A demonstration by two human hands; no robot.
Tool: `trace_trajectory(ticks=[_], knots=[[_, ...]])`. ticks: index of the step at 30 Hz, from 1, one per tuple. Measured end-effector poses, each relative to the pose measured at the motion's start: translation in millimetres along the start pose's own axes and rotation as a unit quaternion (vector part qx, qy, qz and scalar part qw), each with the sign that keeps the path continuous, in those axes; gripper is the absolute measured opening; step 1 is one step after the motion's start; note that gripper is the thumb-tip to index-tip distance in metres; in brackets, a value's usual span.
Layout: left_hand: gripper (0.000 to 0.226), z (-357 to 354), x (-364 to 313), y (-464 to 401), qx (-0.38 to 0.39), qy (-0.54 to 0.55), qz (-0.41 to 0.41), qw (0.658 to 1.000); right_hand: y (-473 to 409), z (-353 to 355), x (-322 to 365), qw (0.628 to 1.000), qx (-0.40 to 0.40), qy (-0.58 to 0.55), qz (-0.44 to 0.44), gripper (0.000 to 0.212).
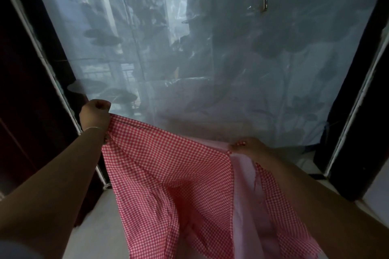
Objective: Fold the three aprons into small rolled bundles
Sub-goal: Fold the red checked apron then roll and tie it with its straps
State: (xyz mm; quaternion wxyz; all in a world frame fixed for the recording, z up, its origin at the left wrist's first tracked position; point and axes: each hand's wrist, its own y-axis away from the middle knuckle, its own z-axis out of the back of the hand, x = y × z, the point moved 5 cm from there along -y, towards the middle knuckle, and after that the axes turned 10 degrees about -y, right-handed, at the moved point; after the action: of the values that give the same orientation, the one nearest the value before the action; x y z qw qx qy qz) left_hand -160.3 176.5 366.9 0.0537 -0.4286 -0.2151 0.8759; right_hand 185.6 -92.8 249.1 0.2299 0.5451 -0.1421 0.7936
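Sheer patterned curtain (210, 48) fills the background beyond both hands. Red gingham apron (168, 164) hangs spread between them, its top edge stretched from fingers to fingers. Left hand (95, 114) fisted on one corner; right hand (245, 146) pinches the other.

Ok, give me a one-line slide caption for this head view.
Left hand and right hand hold a red gingham apron spread before a sheer curtain.
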Motion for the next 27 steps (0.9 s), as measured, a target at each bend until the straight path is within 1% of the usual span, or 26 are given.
trace_trajectory(ticks=[2,3,5,7,9,11,14,16,18,19,21,22,24,25,26,27], knots=[[0.019,-2.0,2.3,-0.5,0.005,0.007,0.004,1.0,1.5,0.5,3.4,0.998,-0.02,-0.047,0.022,0.033],[0.018,-2.9,3.8,-0.7,0.007,0.009,0.004,1.0,0.5,1.1,4.4,0.998,-0.032,-0.051,0.024,0.032],[0.019,-5.4,4.7,-1.0,0.015,0.018,0.002,1.0,-1.4,1.3,6.1,0.998,-0.054,-0.027,0.02,0.032],[0.025,-7.3,3.5,-0.1,0.022,0.025,0.003,0.999,-5.8,0.9,6.1,0.997,-0.081,-0.003,0.019,0.032],[0.031,-10.2,1.2,1.1,0.024,0.016,-0.001,1.0,-11.6,-0.8,3.9,0.995,-0.102,-0.001,0.018,0.033],[0.035,-14.2,-2.1,2.8,0.031,0.015,-0.008,0.999,-12.2,-4.4,6.7,0.993,-0.115,-0.02,0.002,0.033],[0.038,-20.3,-4.5,5.8,0.049,0.032,-0.003,0.998,-15.6,-10.7,8.8,0.99,-0.118,-0.061,-0.044,0.04],[0.038,-23.4,-3.6,5.8,0.054,0.036,-0.002,0.998,-14.5,-15.3,16.8,0.99,-0.098,-0.093,-0.037,0.043],[0.038,-24.9,-1.3,4.5,0.054,0.038,0.007,0.998,-11.6,-21.7,23.5,0.99,-0.049,-0.129,-0.029,0.049],[0.037,-24.8,0.7,3.6,0.052,0.038,0.012,0.998,-8.6,-23.1,26.5,0.992,-0.015,-0.122,-0.018,0.048],[0.037,-21.8,9.5,0.6,0.039,0.033,0.028,0.998,-3.4,-24.1,28.8,0.995,0.053,-0.084,0.012,0.038],[0.038,-18.2,14.2,-1.2,0.037,0.026,0.036,0.998,-2.4,-21.1,28.3,0.995,0.073,-0.065,0.018,0.033],[0.042,-15.8,15.6,-1.2,0.048,-0.009,0.043,0.998,-2.2,-13.8,30.4,0.996,0.073,-0.029,0.037,0.023],[0.044,-14.8,6.2,3.2,0.062,-0.053,0.012,0.997,-3.1,-12.3,34.2,0.997,0.058,-0.019,0.044,0.016],[0.048,-20.1,-13.1,13.2,0.083,-0.107,-0.061,0.989,-0.9,-11.9,42.6,0.997,0.042,-0.02,0.056,0.013],[0.055,-28.1,-38.3,29.6,0.117,-0.144,-0.162,0.969,0.0,-15.4,51.7,0.997,0.03,-0.025,0.07,0.014]])
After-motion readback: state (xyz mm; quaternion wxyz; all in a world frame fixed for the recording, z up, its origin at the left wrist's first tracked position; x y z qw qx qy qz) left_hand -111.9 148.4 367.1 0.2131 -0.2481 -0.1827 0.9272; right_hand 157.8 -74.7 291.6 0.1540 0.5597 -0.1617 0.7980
